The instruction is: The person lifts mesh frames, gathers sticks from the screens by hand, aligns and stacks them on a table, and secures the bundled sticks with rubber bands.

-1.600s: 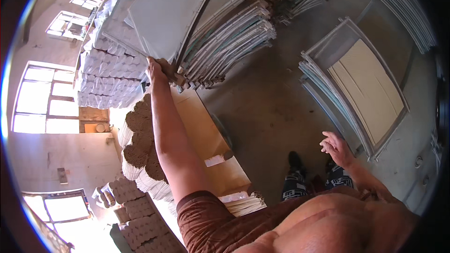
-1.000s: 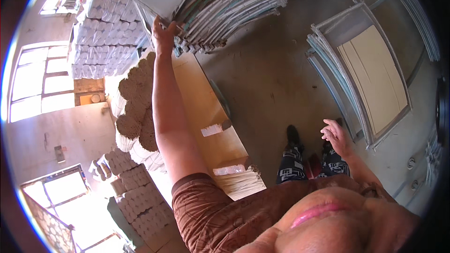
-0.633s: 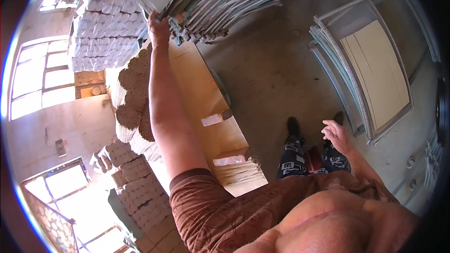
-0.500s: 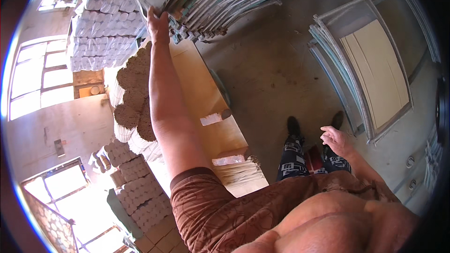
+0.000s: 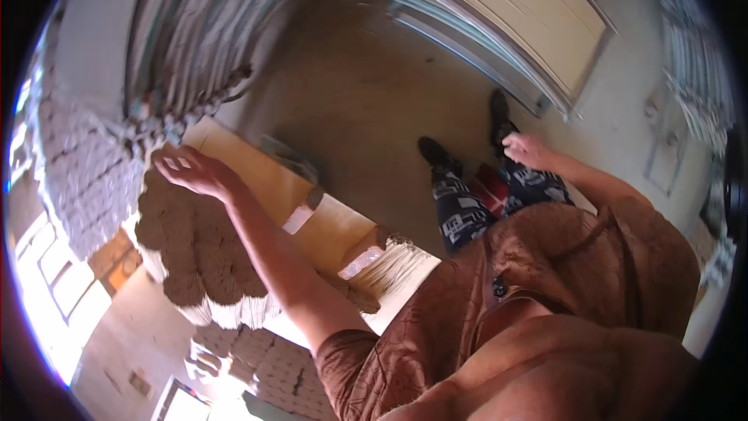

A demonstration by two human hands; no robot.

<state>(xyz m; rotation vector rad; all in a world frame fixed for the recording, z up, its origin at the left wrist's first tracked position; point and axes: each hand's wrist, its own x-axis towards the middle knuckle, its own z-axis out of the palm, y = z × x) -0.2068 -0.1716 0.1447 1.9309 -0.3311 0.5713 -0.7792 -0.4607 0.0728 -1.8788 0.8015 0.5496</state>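
Observation:
My left hand [image 5: 193, 171] reaches out to the upper left, its fingers spread and nothing in them. Just under it stand thick bundles of thin sticks [image 5: 191, 242] with brown ends, packed side by side. Whether the fingers touch the bundles I cannot tell. Close beyond the hand is a stack of thin slatted frames [image 5: 195, 39], blurred, with a grey flat panel [image 5: 97, 31] at its left side. My right hand [image 5: 527, 150] hangs by my right thigh, fingers loosely bent and apart, holding nothing.
A tan wooden surface [image 5: 273, 187] runs beside the bundles, with a sheaf of pale sticks [image 5: 401, 269] at its near end. Ahead, a metal-edged rack [image 5: 475, 39] carries a cream sheet [image 5: 530, 8]. Wrapped stacks [image 5: 86, 171] stand at the left by windows. More frames [image 5: 697, 54] are at the right.
My left hand has come away from the grey panel by the frame stack and moved nearer, over the stick bundles. My view has turned, and the rack ahead now appears further left.

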